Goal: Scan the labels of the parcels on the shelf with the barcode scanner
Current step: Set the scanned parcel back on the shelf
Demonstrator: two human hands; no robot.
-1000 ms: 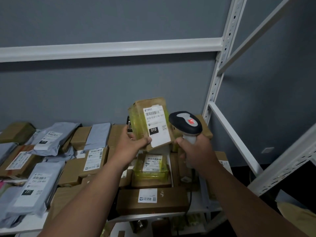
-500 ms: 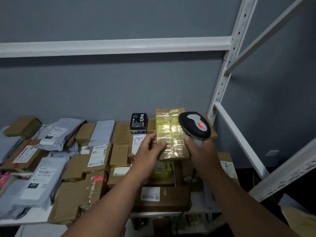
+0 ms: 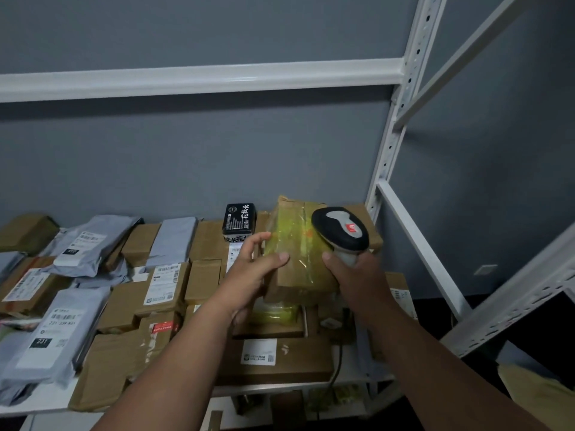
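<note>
Parcels crowd the white shelf (image 3: 40, 407), brown boxes and grey mailers lying side by side. Left hand (image 3: 252, 275) grips the left side of a taped brown parcel (image 3: 295, 259) wrapped in yellowish film, held above the boxes at the shelf's right end, no label showing on its visible face. Right hand (image 3: 354, 278) is clenched round the handle of the barcode scanner (image 3: 340, 228), whose black-and-grey head sits just right of that parcel. A small black box (image 3: 239, 223) stands just left of the parcel.
</note>
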